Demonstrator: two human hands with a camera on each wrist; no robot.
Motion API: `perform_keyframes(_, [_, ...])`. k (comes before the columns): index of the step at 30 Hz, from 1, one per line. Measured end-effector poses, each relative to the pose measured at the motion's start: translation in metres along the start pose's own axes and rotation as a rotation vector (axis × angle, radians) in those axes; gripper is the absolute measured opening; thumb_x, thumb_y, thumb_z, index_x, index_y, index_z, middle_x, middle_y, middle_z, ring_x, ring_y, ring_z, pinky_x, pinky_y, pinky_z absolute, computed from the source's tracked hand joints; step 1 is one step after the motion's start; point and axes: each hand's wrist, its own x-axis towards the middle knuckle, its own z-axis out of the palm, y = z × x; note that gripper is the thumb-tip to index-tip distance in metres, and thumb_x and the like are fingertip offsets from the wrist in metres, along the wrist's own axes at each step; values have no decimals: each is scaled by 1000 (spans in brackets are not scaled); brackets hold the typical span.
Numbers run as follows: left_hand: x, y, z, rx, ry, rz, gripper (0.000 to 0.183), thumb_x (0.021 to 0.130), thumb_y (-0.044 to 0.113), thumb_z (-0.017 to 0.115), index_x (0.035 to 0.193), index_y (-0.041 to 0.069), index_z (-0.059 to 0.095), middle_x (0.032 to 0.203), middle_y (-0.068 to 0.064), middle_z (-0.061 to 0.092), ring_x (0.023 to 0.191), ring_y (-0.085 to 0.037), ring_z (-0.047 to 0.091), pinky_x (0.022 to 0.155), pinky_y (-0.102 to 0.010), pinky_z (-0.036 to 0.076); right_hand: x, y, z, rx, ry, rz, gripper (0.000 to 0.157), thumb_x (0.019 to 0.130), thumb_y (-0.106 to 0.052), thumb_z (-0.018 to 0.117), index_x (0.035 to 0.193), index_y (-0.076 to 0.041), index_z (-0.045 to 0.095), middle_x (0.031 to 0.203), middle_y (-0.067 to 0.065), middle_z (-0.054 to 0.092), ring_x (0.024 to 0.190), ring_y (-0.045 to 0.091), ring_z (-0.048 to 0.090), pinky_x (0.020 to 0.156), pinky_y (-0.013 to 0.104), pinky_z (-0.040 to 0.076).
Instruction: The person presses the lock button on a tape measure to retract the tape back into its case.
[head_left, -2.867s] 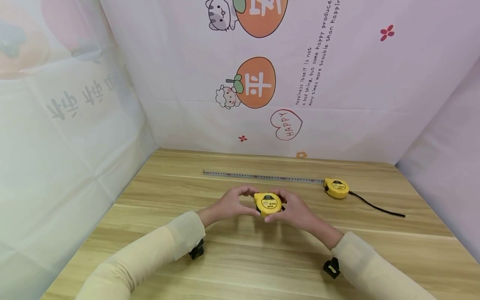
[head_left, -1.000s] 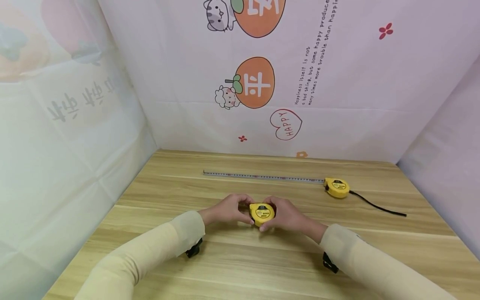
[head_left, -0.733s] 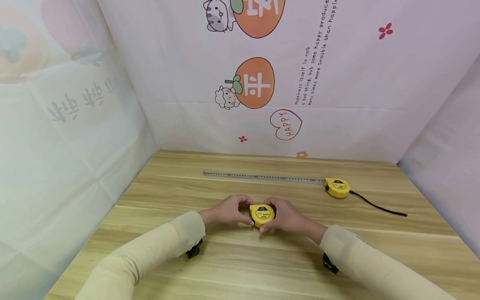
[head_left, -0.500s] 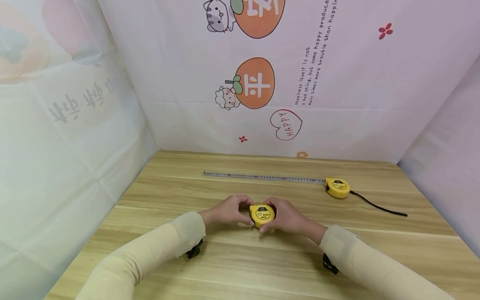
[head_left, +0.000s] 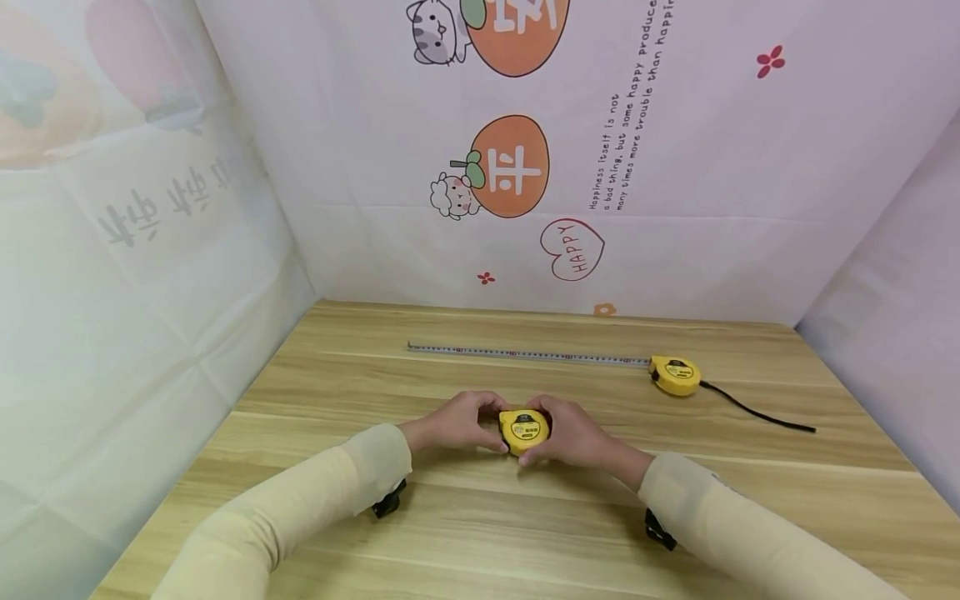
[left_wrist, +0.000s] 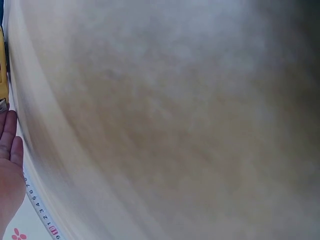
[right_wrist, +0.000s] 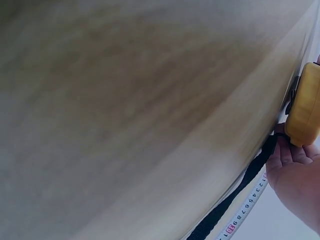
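Observation:
In the head view a yellow tape measure [head_left: 525, 430] is held between both hands over the near middle of the table, its printed label facing up. The left hand [head_left: 459, 421] grips its left side, thumb nearer the person and fingers on the far side. The right hand [head_left: 573, 432] curls round the right side in the same way. At the left wrist view's edge, fingertips meet the case beside its metal tape hook [left_wrist: 3, 105]. A black wrist strap [right_wrist: 235, 192] hangs from the case by the right hand in the right wrist view.
A second yellow tape measure [head_left: 676, 376] lies farther back on the right of the wooden table [head_left: 517, 533]. Its blade [head_left: 525, 354] is pulled out to the left, and its black strap [head_left: 757, 417] trails right. Printed white cloth [head_left: 375, 250] encloses the back and sides.
Compared with the oldest frame, both hands and the held tape measure have come nearer the person and slightly left. Over the last second they stay almost still.

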Motion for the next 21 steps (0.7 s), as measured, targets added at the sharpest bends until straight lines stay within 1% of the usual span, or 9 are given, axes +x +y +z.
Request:
perform_keyframes(7, [0,-1,0,9,-3,-13,51,76,28,85,118,12,62,109,10,62,104,-6,57,94,-25,44,0,0,0,-8,2,7,74,64,-37,91,122,-5,59,107,0,63,93,14,57,80,36,47])
perform_keyframes(12, [-1,0,0,13,-3,-15,52,76,28,85,119,11,61,111,10,62,105,-6,57,94,-26,44,-1,1,1,1,-3,8,75,65,-37,91,124,-4,58,108,2,63,92,14,57,78,35,48])
perform_keyframes(21, [-1,3,1,20,-1,-25,53,77,28,85,121,11,60,112,9,61,106,-6,56,95,-25,44,-2,2,0,9,-7,-3,76,67,-36,90,127,-3,56,111,4,63,94,14,57,79,35,48])
